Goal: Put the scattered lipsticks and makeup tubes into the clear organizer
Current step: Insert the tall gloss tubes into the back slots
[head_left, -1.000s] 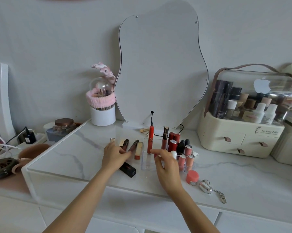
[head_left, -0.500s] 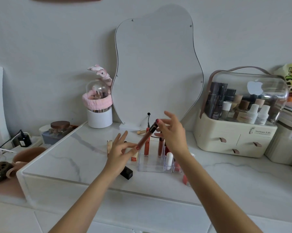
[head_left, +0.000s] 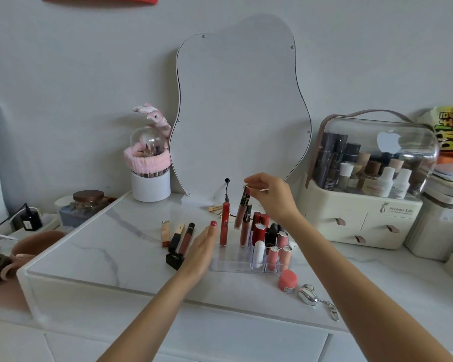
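The clear organizer [head_left: 228, 263] stands mid-table, its right side packed with several upright lipsticks and tubes. My right hand [head_left: 273, 197] pinches the cap of a brownish-red lip gloss tube [head_left: 241, 211], which hangs tilted over the organizer's back row, beside a tall red tube [head_left: 224, 226]. My left hand [head_left: 201, 250] lies flat and open against the organizer's left side. Left of it on the table lie a dark red gloss tube [head_left: 185, 240], a black-and-gold lipstick [head_left: 176, 237], a gold lipstick [head_left: 165, 232] and a black square-capped lipstick [head_left: 174, 260].
A wavy mirror [head_left: 242, 105] leans on the wall behind. A cream cosmetics case [head_left: 361, 218] stands at right, a white brush holder [head_left: 150, 185] at back left. A pink jar [head_left: 287, 280] and a silver keychain [head_left: 308, 295] lie near the front edge.
My left hand passed the brownish-red gloss tube to my right hand, which now holds it upright over the organizer. The left hand dropped flat beside the organizer.
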